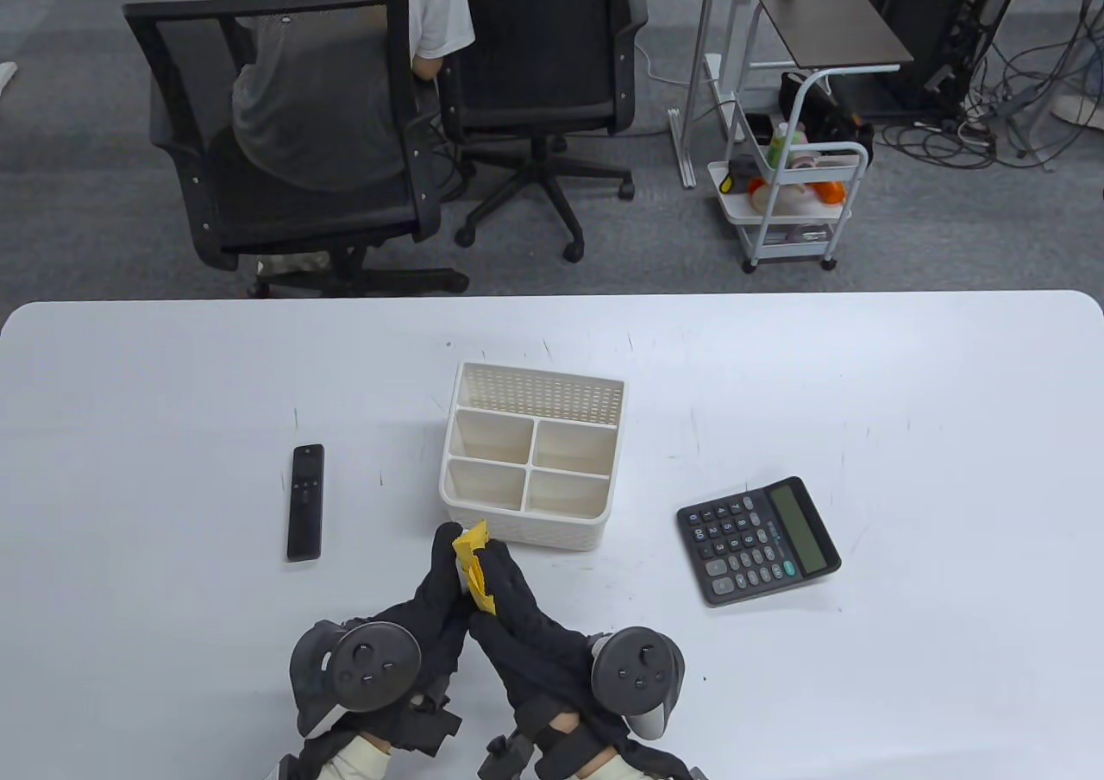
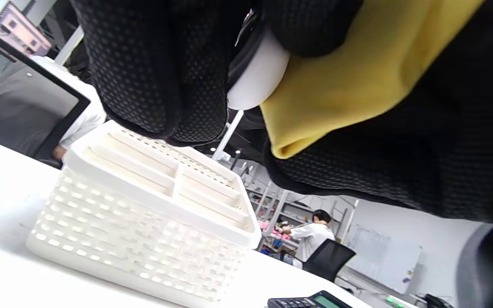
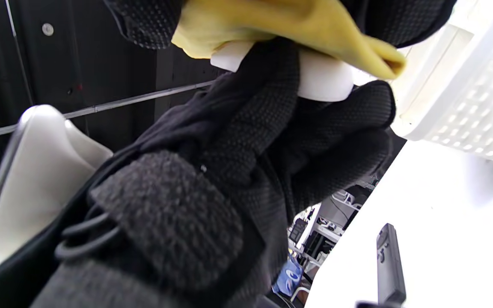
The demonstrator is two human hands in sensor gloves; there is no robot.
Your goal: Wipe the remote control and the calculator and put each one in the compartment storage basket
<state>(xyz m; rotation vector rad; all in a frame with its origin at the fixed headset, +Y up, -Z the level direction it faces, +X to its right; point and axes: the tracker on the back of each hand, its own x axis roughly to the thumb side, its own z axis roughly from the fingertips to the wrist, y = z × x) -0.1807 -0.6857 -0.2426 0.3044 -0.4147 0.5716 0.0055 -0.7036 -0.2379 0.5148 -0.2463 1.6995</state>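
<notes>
Both hands wear black knit gloves with a fine dotted weave. The left hand (image 1: 435,594) carries a dark grey round tracker on its back, buttons and a small stick on its face; the right hand (image 1: 526,620) has its twin. In the right wrist view, a fuzzy black strap wraps the left wrist with thin black cords beside it. Cream sleeve cuffs show below.

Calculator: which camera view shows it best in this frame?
The table view. There the whole calculator lies in plain sight on the table, right of the storage basket, keys and display visible. The left wrist view catches only its top edge at the bottom of the picture; the right wrist view shows none of it.
</notes>
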